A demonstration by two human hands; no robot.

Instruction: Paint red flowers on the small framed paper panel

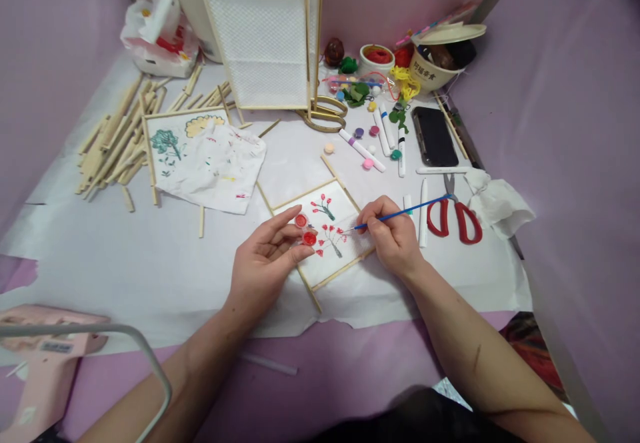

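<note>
My left hand (265,253) holds a small open pot of red paint (309,238) between thumb and fingers, a red round cap (301,220) beside it. My right hand (393,235) pinches a thin blue paintbrush (415,210), its tip over the lower drawing of red flowers (331,238). The drawing is on a white panel (320,271) framed with light wooden sticks, lying tilted on the white sheet. A second red-flowered plant (324,207) is painted above it on the same panel.
A stick-framed white lantern (265,43) stands at the back. Wooden sticks (117,136) and a painted panel with crumpled paper (215,163) lie left. Markers (362,150), a phone (435,136) and red-handled scissors (469,222) lie right. A pink glue gun (50,363) is at lower left.
</note>
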